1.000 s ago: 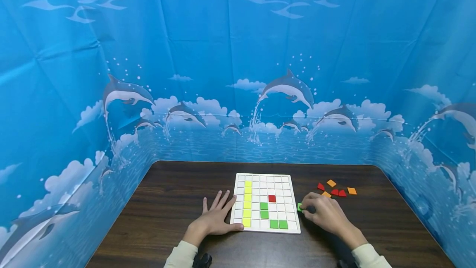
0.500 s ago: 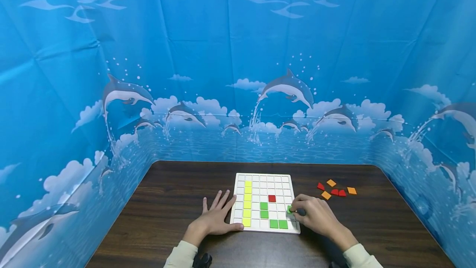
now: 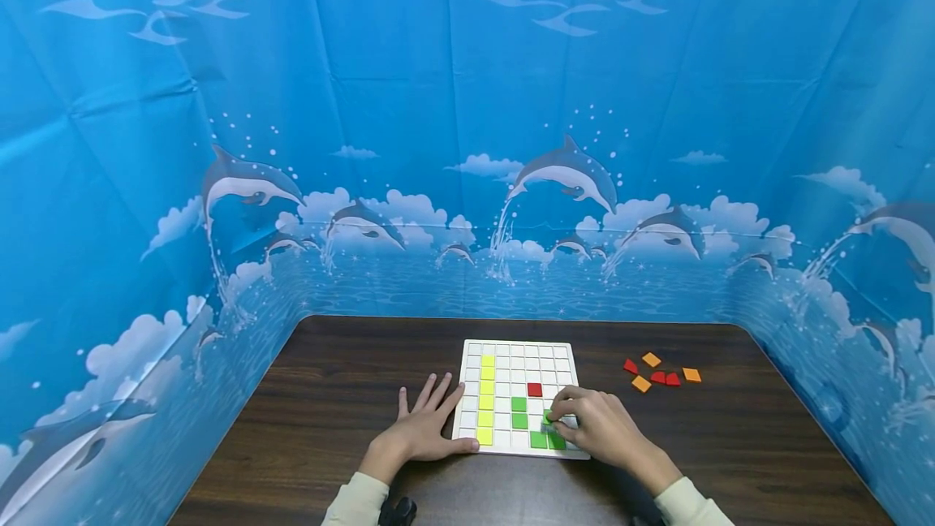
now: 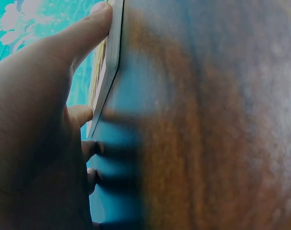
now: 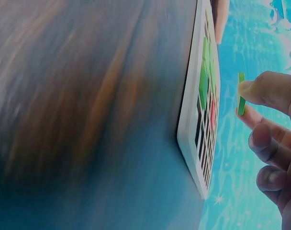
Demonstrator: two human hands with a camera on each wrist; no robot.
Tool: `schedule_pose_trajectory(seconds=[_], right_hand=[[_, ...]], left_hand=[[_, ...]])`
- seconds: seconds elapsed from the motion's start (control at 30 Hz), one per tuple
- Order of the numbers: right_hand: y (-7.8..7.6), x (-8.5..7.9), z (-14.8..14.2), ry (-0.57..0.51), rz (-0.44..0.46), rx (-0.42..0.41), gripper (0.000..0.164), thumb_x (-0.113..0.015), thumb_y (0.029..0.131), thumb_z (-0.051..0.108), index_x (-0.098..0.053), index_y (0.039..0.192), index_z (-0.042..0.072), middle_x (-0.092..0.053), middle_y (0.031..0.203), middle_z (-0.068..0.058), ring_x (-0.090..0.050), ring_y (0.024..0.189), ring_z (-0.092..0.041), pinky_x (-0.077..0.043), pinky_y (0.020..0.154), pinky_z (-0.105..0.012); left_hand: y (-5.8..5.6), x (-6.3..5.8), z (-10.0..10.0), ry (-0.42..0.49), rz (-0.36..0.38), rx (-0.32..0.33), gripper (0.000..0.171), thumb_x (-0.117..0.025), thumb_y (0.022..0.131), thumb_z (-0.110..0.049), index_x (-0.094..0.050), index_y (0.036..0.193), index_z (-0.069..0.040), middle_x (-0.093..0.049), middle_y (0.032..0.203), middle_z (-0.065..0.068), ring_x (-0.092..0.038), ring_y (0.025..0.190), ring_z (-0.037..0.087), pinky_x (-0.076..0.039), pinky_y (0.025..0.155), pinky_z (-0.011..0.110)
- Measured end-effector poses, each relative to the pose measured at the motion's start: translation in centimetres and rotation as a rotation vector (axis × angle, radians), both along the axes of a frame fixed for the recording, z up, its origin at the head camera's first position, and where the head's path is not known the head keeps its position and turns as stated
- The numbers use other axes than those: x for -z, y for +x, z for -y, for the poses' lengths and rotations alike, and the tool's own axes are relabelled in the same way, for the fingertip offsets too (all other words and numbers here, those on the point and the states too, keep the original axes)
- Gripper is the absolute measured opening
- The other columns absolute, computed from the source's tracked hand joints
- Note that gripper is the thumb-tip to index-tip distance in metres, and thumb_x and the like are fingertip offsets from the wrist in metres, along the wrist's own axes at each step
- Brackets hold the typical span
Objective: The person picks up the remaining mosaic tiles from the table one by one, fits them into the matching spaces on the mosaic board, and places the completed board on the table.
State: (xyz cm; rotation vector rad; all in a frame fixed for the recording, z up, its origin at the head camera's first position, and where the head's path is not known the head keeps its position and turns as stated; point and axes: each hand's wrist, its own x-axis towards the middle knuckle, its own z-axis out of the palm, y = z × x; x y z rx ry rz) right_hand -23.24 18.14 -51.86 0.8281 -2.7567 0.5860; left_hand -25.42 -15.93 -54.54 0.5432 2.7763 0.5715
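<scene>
- My right hand (image 3: 602,426) pinches a green tile (image 5: 241,102) between thumb and finger.
- I hold that tile just above the white grid board (image 3: 502,388), near its lower right.
- My left hand (image 3: 422,433) lies spread, gripping nothing, thumb on the board's near left corner.
- Right of the board, red and orange pieces (image 3: 641,384) lie on the dark table (image 3: 351,372).
</scene>
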Motion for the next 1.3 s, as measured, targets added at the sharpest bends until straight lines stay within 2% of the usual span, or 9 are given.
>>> schedule_pose_trajectory(seconds=[0.17,0.33,0.53,0.63,0.73,0.9,1.07,1.17,1.3], right_hand=[[0.0,0.1,1.0,0.007,0.014,-0.035,0.006,-0.086,0.09,0.022,-0.087,0.096,0.023,-0.077,0.104,0.008,-0.06,0.07,0.003,-0.039,0.054,-0.017],[0.1,0.2,2.0,0.012,0.018,-0.074,0.006,-0.086,0.091,0.024,-0.087,0.096,0.023,-0.077,0.104,0.008,-0.059,0.069,0.004,-0.042,0.055,-0.018],[0.3,0.6,2.9,0.031,0.016,-0.12,0.002,-0.086,0.092,0.025,-0.086,0.094,0.025,-0.077,0.103,0.011,-0.067,0.08,0.002,-0.054,0.064,-0.023],[0.2,0.8,3.3,0.039,0.031,-0.136,0.002,-0.085,0.092,0.026,-0.086,0.093,0.024,-0.077,0.103,0.012,-0.07,0.085,0.0,-0.057,0.068,-0.024],[0.2,1.0,3.6,0.055,0.039,-0.146,0.002,-0.086,0.092,0.026,-0.086,0.093,0.025,-0.076,0.103,0.013,-0.069,0.086,0.0,-0.055,0.067,-0.023],[0.2,1.2,3.8,0.085,0.016,-0.155,0.006,-0.087,0.09,0.024,-0.084,0.091,0.029,-0.073,0.101,0.014,-0.064,0.082,0.003,-0.05,0.063,-0.02],[0.3,1.1,4.0,0.092,0.021,-0.183,0.008,-0.087,0.09,0.022,-0.083,0.091,0.028,-0.071,0.101,0.014,-0.056,0.075,0.005,-0.045,0.062,-0.018],[0.3,0.9,4.1,0.096,0.032,-0.221,0.007,-0.086,0.092,0.022,-0.084,0.094,0.028,-0.071,0.103,0.014,-0.059,0.078,0.005,-0.047,0.062,-0.019],[0.3,0.6,4.1,0.112,0.036,-0.258,0.007,-0.084,0.093,0.023,-0.086,0.098,0.028,-0.073,0.106,0.015,-0.065,0.085,0.004,-0.051,0.065,-0.02]], left_hand=[[-0.6,1.4,0.4,0.023,-0.014,-0.003,0.114,-0.056,0.082,-0.094,-0.019,0.172,-0.035,-0.007,0.182,0.007,0.001,0.168,0.039,0.011,0.121,0.083],[-1.1,2.4,0.5,0.013,-0.045,-0.007,0.114,-0.055,0.081,-0.095,-0.023,0.172,-0.035,-0.011,0.182,0.006,-0.004,0.168,0.038,0.009,0.121,0.083],[-0.7,1.8,0.5,0.031,-0.046,0.01,0.111,-0.055,0.084,-0.092,-0.021,0.172,-0.034,-0.009,0.182,0.008,-0.001,0.168,0.04,0.009,0.119,0.085],[-0.3,0.9,0.4,0.042,-0.041,0.015,0.111,-0.055,0.085,-0.092,-0.02,0.172,-0.034,-0.009,0.182,0.009,-0.001,0.168,0.04,0.008,0.118,0.086],[-0.2,0.8,0.4,0.037,-0.045,0.022,0.108,-0.054,0.087,-0.09,-0.02,0.172,-0.033,-0.008,0.182,0.009,0.001,0.168,0.04,0.008,0.117,0.087],[0.0,0.0,0.2,0.02,-0.021,0.013,0.11,-0.059,0.086,-0.088,-0.023,0.172,-0.03,-0.011,0.181,0.011,-0.003,0.168,0.04,0.007,0.119,0.085],[-0.3,0.6,0.3,0.024,-0.021,0.009,0.111,-0.057,0.085,-0.09,-0.02,0.173,-0.033,-0.008,0.182,0.01,-0.001,0.168,0.041,0.008,0.119,0.085],[-0.4,1.0,0.4,0.029,-0.029,0.013,0.11,-0.056,0.086,-0.091,-0.019,0.173,-0.034,-0.008,0.182,0.009,0.0,0.168,0.04,0.009,0.118,0.086],[-0.2,0.4,0.2,0.03,-0.011,0.008,0.11,-0.06,0.086,-0.087,-0.023,0.172,-0.03,-0.011,0.181,0.011,-0.003,0.168,0.041,0.008,0.119,0.085]])
